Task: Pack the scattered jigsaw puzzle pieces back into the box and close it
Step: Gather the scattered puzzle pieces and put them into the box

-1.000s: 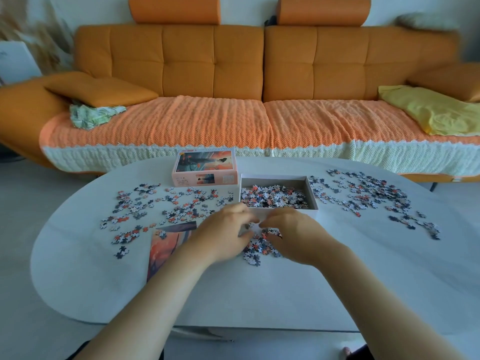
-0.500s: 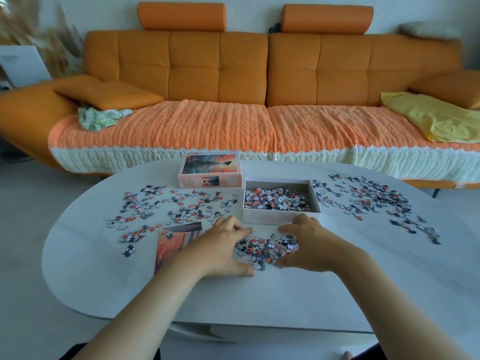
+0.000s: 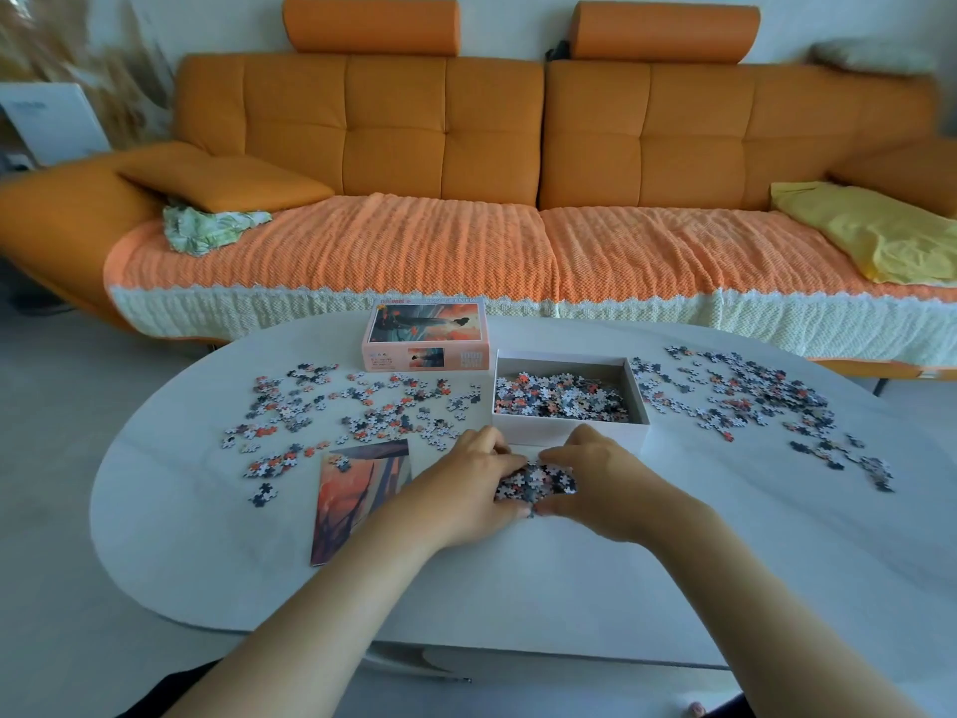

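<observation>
Both hands cup one small heap of puzzle pieces [image 3: 536,481] on the surface [image 3: 518,588], just in front of the open box [image 3: 569,432]. The left hand [image 3: 466,489] and right hand [image 3: 603,484] press in from either side, each grip curled around the heap rather than pinching single pieces. The pieces look light, thin and loose — likely to spill from any gap — so scooping from underneath seems wisest. Many more lie scattered left [image 3: 352,406] and right [image 3: 751,396]; the lid [image 3: 427,336] waits behind.
</observation>
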### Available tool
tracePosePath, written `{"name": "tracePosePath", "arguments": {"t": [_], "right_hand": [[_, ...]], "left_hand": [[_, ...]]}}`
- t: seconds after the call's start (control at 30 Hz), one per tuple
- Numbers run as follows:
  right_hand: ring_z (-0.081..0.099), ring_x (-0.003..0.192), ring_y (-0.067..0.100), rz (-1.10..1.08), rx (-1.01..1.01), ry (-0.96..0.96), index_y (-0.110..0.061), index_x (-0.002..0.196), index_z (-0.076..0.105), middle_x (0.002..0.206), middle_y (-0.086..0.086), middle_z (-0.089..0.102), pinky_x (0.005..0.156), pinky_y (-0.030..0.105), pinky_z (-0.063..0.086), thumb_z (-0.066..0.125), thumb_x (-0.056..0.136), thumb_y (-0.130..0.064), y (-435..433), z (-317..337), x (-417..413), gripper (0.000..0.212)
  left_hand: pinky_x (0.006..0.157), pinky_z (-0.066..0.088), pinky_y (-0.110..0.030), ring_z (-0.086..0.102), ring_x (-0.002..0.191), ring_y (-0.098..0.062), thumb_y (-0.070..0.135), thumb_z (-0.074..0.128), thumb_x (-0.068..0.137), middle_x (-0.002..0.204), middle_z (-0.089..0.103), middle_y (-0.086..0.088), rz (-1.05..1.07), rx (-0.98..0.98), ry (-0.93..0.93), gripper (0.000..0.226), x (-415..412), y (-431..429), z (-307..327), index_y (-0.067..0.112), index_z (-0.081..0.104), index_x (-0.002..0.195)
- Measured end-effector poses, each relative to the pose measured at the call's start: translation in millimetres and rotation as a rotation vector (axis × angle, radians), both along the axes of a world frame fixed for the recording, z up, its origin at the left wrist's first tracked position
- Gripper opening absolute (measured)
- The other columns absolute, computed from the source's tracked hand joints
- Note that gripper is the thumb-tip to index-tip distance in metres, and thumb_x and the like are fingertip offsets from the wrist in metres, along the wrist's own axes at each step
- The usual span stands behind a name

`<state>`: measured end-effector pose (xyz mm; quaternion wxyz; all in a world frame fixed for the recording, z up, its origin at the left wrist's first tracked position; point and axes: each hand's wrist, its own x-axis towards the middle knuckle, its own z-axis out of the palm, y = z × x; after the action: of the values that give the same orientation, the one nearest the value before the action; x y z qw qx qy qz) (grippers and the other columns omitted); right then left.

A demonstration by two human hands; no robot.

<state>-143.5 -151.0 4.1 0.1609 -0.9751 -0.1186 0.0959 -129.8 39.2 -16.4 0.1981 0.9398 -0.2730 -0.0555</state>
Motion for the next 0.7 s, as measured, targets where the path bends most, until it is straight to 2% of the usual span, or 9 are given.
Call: {"name": "tracePosePath", "arguments": {"t": [0.1,0.17,0.23,0.3,0.37,0.5,0.6,0.63,0.7], "right_hand": [[0.060,0.075,0.018,-0.011,0.086,-0.015,-0.027,0.100,0.070,0.095,0.000,0.046,0.058,0.022,0.050,0.073,0.080,-0.036,6,1,1,0.022],[0.062,0.063,0.015,-0.032,0.124,-0.040,-0.025,0.089,0.073,0.090,0.001,0.049,0.051,0.019,0.048,0.074,0.079,-0.027,7,1,2,0.010],[0.058,0.058,0.008,-0.056,0.147,-0.055,-0.024,0.092,0.074,0.089,-0.002,0.051,0.049,0.012,0.043,0.073,0.080,-0.021,7,0,4,0.012],[0.054,0.062,0.005,-0.067,0.136,-0.068,-0.023,0.097,0.074,0.085,-0.008,0.053,0.049,0.007,0.037,0.070,0.082,-0.015,7,-1,5,0.017],[0.055,0.070,0.006,-0.066,0.117,-0.086,-0.023,0.099,0.075,0.081,-0.013,0.055,0.052,0.004,0.036,0.066,0.085,-0.013,6,0,6,0.019],[0.054,0.056,-0.004,-0.105,0.197,-0.104,-0.023,0.095,0.076,0.072,-0.019,0.056,0.049,0.004,0.038,0.069,0.085,-0.015,1,10,10,0.014],[0.061,0.058,0.004,-0.167,0.299,-0.170,-0.028,0.092,0.075,0.074,-0.014,0.062,0.048,0.007,0.041,0.072,0.084,-0.017,-6,18,16,0.014],[0.061,0.059,0.007,-0.187,0.327,-0.204,-0.028,0.092,0.075,0.075,-0.014,0.062,0.049,0.009,0.041,0.071,0.084,-0.017,-8,21,20,0.013],[0.057,0.061,0.002,-0.211,0.365,-0.301,-0.025,0.094,0.075,0.075,-0.017,0.060,0.057,0.008,0.039,0.072,0.084,-0.016,-11,24,28,0.013]], "left_hand": [[0.092,0.039,-0.029,0.040,0.111,-0.011,0.039,0.066,0.087,0.108,0.044,0.005,0.019,-0.060,0.003,0.043,2,-3,0,0.024,0.060,0.127],[0.084,0.039,-0.025,0.047,0.105,-0.012,0.031,0.068,0.087,0.103,0.047,0.005,0.041,-0.103,-0.003,0.035,3,-4,1,0.023,0.063,0.121],[0.079,0.042,-0.025,0.054,0.096,-0.014,0.020,0.066,0.088,0.099,0.051,0.004,0.059,-0.141,-0.010,0.026,4,-4,1,0.021,0.066,0.115],[0.077,0.046,-0.027,0.060,0.086,-0.013,0.014,0.065,0.089,0.097,0.053,0.004,0.073,-0.178,0.003,0.022,4,-5,2,0.021,0.068,0.110],[0.075,0.044,-0.021,0.061,0.088,-0.013,0.016,0.066,0.089,0.099,0.056,0.005,0.087,-0.195,0.005,0.021,6,-5,3,0.021,0.069,0.109],[0.063,0.038,-0.006,0.060,0.078,-0.001,0.019,0.068,0.089,0.093,0.060,0.013,0.120,-0.281,0.048,0.020,12,-5,9,0.023,0.071,0.108],[0.061,0.044,-0.014,0.061,0.078,-0.001,0.021,0.068,0.089,0.091,0.066,0.014,0.162,-0.404,0.057,0.016,21,-11,20,0.026,0.073,0.103],[0.061,0.043,-0.013,0.060,0.078,-0.001,0.021,0.068,0.089,0.088,0.066,0.016,0.179,-0.435,0.042,0.015,24,-14,23,0.026,0.073,0.103],[0.061,0.037,-0.006,0.057,0.076,0.001,0.020,0.069,0.089,0.084,0.061,0.020,0.195,-0.490,0.009,0.017,33,-20,30,0.024,0.072,0.105]]}}
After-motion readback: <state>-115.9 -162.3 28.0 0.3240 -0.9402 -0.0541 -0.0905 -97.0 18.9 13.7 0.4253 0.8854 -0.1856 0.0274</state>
